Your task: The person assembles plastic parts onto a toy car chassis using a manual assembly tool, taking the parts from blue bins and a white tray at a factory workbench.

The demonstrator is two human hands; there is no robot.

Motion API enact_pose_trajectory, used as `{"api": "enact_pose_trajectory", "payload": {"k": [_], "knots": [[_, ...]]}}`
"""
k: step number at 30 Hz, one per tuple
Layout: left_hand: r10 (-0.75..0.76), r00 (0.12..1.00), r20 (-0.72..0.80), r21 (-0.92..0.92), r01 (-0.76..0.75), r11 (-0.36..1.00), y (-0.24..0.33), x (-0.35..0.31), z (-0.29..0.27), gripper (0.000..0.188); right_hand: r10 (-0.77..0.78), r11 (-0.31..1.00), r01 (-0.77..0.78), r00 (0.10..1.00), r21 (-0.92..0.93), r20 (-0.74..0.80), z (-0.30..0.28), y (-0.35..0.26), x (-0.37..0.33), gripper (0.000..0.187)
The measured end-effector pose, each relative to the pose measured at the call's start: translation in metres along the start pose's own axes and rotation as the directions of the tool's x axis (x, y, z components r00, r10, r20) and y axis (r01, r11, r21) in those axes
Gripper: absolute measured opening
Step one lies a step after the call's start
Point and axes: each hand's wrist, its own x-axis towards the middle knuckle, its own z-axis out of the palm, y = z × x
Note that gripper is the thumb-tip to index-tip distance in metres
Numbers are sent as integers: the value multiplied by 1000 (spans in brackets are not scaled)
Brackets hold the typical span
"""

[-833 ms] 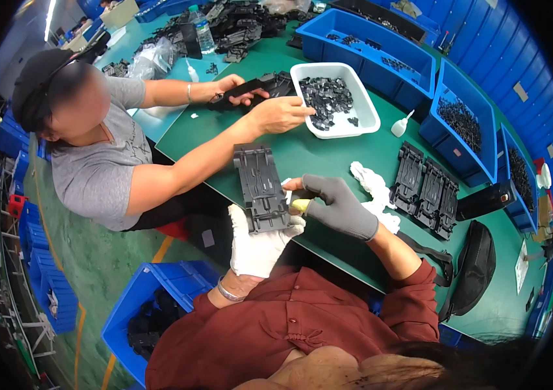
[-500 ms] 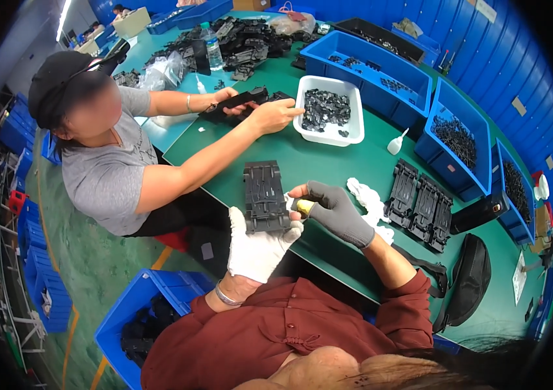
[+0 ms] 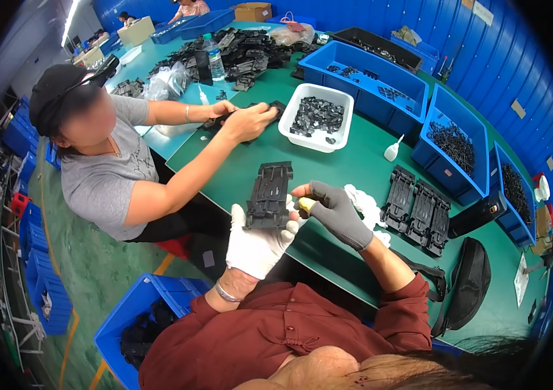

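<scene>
A black plastic chassis-like part (image 3: 269, 197), ribbed and roughly rectangular, stands tilted up in my left hand (image 3: 255, 248). That hand wears a white glove, its palm and fingers around the part's lower end. Close to the part's right edge is my right hand (image 3: 335, 211), in a grey glove with bare fingertips and yellow on the thumb. Its thumb and forefinger are bent toward each other; a small white patch shows by them, too unclear to name. Several similar black parts (image 3: 415, 209) lie in a row on the green table (image 3: 335, 263), right of a crumpled white cloth (image 3: 362, 203).
At left, a co-worker (image 3: 111, 143) handles a black part beside a white tub (image 3: 284, 134) of small black pieces. Blue bins (image 3: 419, 155) line the far right edge. A squeeze bottle (image 3: 391, 152), water bottle (image 3: 214, 58) and black bag (image 3: 470, 286) are on the table.
The black part in my left hand has tilted slightly, its top leaning right. The co-worker's hand has moved from the white tub to the part they hold. My view has shifted a little.
</scene>
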Motion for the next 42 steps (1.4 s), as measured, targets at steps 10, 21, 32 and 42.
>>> {"api": "enact_pose_trajectory", "payload": {"k": [10, 21, 32, 42], "knots": [[-168, 985, 47, 240, 152, 959, 21, 21, -25, 98, 34, 910, 115, 938, 399, -346, -9, 6, 8, 46], [-398, 908, 134, 100, 387, 917, 45, 23, -36, 101, 92, 855, 36, 972, 518, -218, -16, 6, 6, 41], [157, 987, -32, 469, -124, 874, 77, 20, -40, 42, 132, 773, 72, 954, 631, -271, 2, 1, 19, 31], [312, 948, -63, 515, -237, 824, 100, 41, -47, 31, 227, 774, -59, 955, 630, -190, 3, 3, 42, 45]]}}
